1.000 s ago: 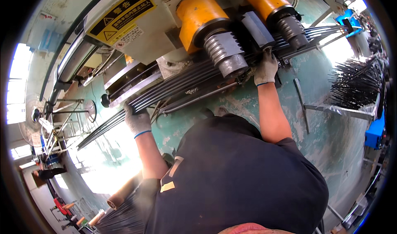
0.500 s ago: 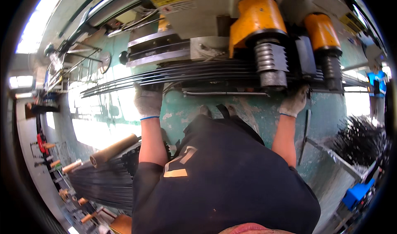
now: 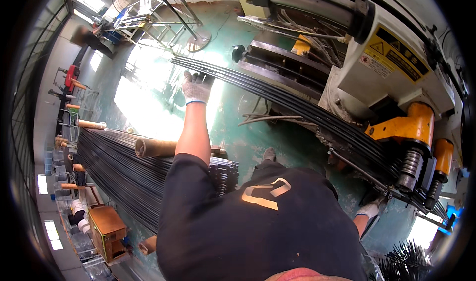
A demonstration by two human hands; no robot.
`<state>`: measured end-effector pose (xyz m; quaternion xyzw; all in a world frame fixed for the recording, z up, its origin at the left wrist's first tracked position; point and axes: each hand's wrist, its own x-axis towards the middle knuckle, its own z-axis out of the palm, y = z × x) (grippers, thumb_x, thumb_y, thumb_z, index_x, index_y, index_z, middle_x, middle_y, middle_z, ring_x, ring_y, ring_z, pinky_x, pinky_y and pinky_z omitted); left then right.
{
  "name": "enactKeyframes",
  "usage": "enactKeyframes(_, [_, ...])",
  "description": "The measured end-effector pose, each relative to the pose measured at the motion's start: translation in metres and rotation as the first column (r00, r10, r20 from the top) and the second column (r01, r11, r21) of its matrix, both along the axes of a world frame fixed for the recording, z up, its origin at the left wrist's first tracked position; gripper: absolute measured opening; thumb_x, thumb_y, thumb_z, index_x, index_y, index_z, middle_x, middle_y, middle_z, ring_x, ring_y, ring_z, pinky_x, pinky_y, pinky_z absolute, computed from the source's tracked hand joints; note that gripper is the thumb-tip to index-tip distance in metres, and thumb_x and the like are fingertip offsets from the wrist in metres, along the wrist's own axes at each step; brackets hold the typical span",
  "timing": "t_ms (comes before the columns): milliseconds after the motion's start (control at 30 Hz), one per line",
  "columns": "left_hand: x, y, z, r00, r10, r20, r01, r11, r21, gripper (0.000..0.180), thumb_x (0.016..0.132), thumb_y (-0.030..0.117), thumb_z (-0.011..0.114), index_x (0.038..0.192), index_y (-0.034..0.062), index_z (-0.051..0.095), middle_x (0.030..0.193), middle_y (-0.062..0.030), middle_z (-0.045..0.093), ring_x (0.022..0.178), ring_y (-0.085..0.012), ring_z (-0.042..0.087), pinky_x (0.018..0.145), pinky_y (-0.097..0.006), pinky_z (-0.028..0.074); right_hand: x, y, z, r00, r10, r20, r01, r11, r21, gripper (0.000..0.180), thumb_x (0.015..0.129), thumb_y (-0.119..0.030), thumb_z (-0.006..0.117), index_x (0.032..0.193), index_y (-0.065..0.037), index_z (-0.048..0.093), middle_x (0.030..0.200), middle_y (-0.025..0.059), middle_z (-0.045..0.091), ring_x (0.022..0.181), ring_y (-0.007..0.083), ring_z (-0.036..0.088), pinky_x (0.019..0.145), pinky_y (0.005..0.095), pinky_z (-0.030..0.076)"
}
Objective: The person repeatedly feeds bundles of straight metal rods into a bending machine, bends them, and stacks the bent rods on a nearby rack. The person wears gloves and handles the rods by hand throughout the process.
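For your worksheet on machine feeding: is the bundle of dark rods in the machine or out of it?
In: the rods run under the yellow rollers, left hand gripping their free end.

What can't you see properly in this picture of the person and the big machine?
Head view only:
- Right hand: mostly behind the person's body; its grip on the rods is hidden.
- Left hand: its fingertips at the rod bundle are lost in floor glare.
- Rod ends: hidden behind the orange rollers.
- Stacked rods: far ends too small at the rim.
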<state>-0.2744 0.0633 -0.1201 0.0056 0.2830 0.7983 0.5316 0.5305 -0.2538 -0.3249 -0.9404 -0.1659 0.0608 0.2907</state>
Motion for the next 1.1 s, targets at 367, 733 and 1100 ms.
enactKeyframes(367, [-0.212,0.103,-0.024,0.963,0.041,-0.268,-0.107,0.966,-0.235,0.045,0.108,0.042,0.052,0.132,0.0034,0.050,0.117,-0.0164,0.062,0.101,-0.0366,0.067,0.087,-0.057,0.060,-0.112,-0.074,-0.032,0.605,-0.125,-0.787,0.418,0.890,0.180,0.035,0.104,-0.044,0.060,0.111,-0.010,0.067,0.098,0.0069,0.070,0.091,0.0261,0.065,0.074,0.0447,0.049])
enactKeyframes(733, [-0.198,0.072,-0.009,0.871,-0.168,-0.462,0.071,0.973,-0.218,0.033,0.107,0.011,0.049,0.140,0.0038,0.051,0.116,-0.0180,0.068,0.102,-0.0308,0.069,0.087,-0.048,0.061,-0.137,-0.054,-0.024,0.513,0.035,-0.858,0.305,0.927,0.220,0.034,0.107,-0.039,0.054,0.089,-0.012,0.063,0.075,0.0056,0.062,0.068,0.0241,0.060,0.056,0.0432,0.042])
enactKeyframes(1100, [-0.221,0.067,-0.008,0.774,-0.482,-0.411,0.402,0.875,-0.268,0.037,0.109,0.032,0.047,0.141,0.0155,0.056,0.132,-0.0123,0.066,0.122,-0.0365,0.062,0.104,-0.062,0.048,-0.165,-0.008,-0.015,0.637,0.020,-0.771,0.349,0.884,0.312,0.031,0.103,-0.038,0.062,0.087,-0.012,0.065,0.070,0.0039,0.063,0.052,0.0205,0.055,0.045,0.0357,0.038])
